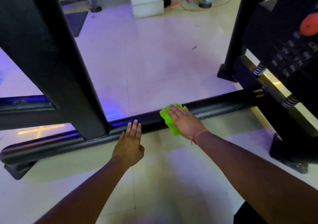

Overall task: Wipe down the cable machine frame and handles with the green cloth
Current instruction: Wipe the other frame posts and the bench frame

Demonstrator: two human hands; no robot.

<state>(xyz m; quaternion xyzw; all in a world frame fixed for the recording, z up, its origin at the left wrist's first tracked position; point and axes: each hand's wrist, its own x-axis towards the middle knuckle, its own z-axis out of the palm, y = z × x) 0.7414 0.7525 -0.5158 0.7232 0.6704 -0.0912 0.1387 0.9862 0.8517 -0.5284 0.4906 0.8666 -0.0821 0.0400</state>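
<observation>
- Green cloth (pixel 169 118) lies pressed on the black frame bar (pixel 223 101) under the right hand (pixel 185 120), fingers straight, slightly spread
- Left hand (pixel 129 144) rests straight, close-set fingers on the same bar

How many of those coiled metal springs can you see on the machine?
2. One spring sits on the right, below the weight stack. The second spring is nearer, lower right, above the base rail. Others may be hidden behind the stack.
</observation>
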